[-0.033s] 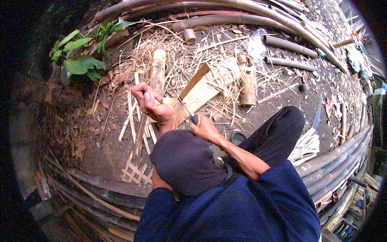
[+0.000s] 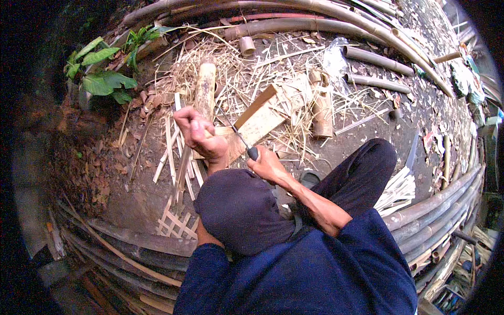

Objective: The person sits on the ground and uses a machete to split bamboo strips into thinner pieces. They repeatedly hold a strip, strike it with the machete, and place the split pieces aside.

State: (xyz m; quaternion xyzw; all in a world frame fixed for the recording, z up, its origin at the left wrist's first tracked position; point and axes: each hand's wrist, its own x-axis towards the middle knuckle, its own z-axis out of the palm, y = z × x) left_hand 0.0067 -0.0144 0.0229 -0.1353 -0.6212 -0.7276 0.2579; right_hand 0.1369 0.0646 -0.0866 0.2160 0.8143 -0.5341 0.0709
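Observation:
My right hand (image 2: 266,164) is wrapped round the dark handle of a knife (image 2: 243,140), its thin blade slanting up and to the left. Closed fingers of my left hand (image 2: 202,139) pinch a pale bamboo strip (image 2: 224,131), which reaches toward the blade. Where strip and blade meet is too small to make out. Just beyond the knife, a wide flat bamboo board (image 2: 265,123) lies on the ground, and a brown-faced slat (image 2: 255,106) stands tilted over it. Left of the board rests a thick bamboo piece (image 2: 206,86).
Shavings (image 2: 228,55) litter the ground ahead. A short bamboo tube (image 2: 322,113) lies right of the board. Cut strips (image 2: 398,191) are piled beyond my right knee, near a saw blade (image 2: 414,148). Long bamboo poles (image 2: 310,26) curve across the far side; a woven lattice (image 2: 176,224) lies lower left.
My left hand has shifted very slightly to the right. The tilted slat's tip has dipped a little to the right. The knife and my right hand stay almost in place.

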